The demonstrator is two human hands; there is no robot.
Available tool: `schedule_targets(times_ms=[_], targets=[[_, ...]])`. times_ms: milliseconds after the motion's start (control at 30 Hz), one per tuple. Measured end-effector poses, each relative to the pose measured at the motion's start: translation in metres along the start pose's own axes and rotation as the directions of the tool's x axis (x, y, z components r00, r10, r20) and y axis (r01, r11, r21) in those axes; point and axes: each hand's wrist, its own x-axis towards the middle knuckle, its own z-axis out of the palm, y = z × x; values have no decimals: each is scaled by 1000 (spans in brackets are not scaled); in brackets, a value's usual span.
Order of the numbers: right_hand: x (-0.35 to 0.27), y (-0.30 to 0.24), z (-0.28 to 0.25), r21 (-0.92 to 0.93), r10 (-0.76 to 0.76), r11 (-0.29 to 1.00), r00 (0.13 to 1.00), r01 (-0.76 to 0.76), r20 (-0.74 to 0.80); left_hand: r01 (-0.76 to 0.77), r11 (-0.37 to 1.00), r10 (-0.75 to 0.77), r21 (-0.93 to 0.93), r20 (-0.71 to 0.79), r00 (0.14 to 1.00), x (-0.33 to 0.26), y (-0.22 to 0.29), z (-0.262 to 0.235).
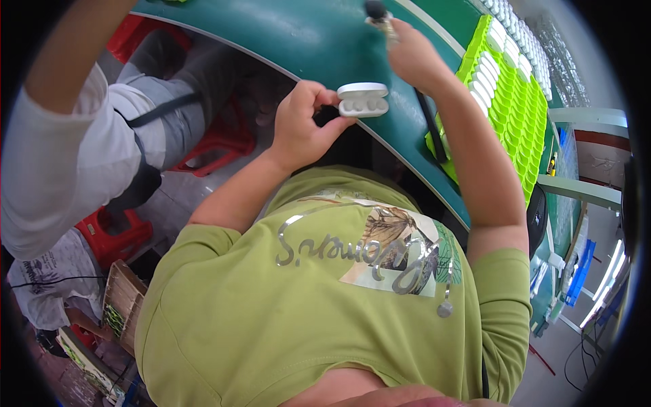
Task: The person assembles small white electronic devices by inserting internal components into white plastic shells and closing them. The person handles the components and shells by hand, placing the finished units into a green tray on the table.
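My left hand (302,122) grips a white earbud charging case (364,100) between thumb and fingers at its left end. The case's lid is raised, and two rounded hollows show inside. It is held over the near edge of the green table. Farther off and to the right, my right hand (415,57) is closed around a short tool with a dark head (375,9) and a pale handle. The tool's exact kind cannot be made out. Its head points away from me, above the table surface and apart from the case.
A bright green ridged tray (505,125) holding rows of white cases (484,80) lies on the green table (298,34) at right. A black bar (431,125) is beside it. Co-workers sit at left near red stools (217,146); one person's arm (74,57) reaches in at upper left.
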Motion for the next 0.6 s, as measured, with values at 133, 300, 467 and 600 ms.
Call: schedule_targets(times_ms=[133,300,467,600], targets=[[35,-16,46,64,151,986,988,-152,28,-71,997,70,-37,-28,997,-3,1,-10],[6,-18,24,-105,-50,993,998,47,-28,-63,997,62,-33,-41,997,1,6,-14],[-77,14,-10,641,-48,761,975,-104,215,-28,994,31,-102,28,999,-1,13,-5],[-143,18,-7,834,-100,536,972,-130,215,39,986,-3,-159,221,975,0,33,13]])
